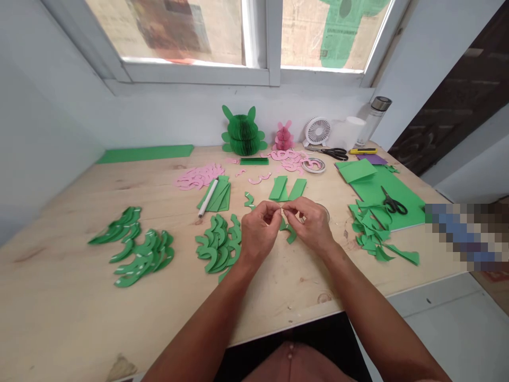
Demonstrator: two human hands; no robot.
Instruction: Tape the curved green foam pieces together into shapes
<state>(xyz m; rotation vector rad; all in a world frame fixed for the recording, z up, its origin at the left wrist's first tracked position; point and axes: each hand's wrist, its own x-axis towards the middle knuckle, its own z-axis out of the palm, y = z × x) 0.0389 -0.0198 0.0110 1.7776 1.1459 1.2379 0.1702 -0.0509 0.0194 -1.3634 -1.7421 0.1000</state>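
My left hand [260, 232] and my right hand [309, 222] meet fingertip to fingertip above the middle of the wooden table. Both are closed in a pinch; what lies between the fingertips is too small to make out. Just below them a curved green paper piece [291, 234] lies on the table, partly hidden by my right hand. Left of my left hand is a pile of wavy green paper pieces [217, 245]. Another small green curved piece [248, 200] sits behind my left hand, and green paper strips [297, 189] lie beyond my fingers.
Green scraps [369, 228] and black scissors [393, 201] are at right. More green curves [145, 257] lie left. Farther back are a white marker [208, 198], pink pieces [201, 176], a tape roll [313, 165], a green paper figure [243, 135] and a small fan [317, 131].
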